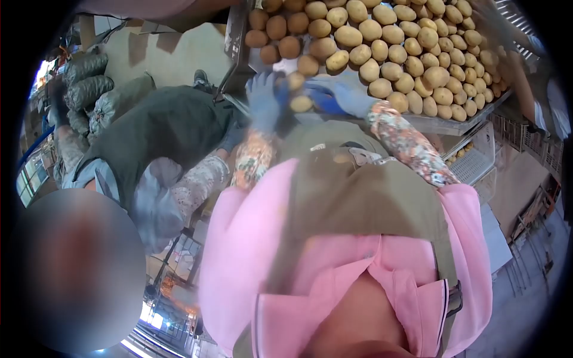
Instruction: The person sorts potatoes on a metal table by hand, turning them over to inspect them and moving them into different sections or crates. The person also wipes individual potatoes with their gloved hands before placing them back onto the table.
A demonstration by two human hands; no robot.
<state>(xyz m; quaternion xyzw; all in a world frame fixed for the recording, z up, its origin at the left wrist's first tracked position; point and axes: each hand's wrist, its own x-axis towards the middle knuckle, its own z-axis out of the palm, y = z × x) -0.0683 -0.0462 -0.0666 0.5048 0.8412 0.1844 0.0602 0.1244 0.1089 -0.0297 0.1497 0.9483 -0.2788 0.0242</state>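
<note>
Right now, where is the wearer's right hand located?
In the head view, the right hand is at upper centre, right of the left hand and beside the potatoes.

I see a fisheye circle that bends towards its rim and falls into black corners. White glare (154,319) burns out at lower left. Moderate, fairly even light keeps the potatoes (391,53) reasonably crisp, while motion smears my left hand (262,98) and softens my right hand (346,95).
</note>
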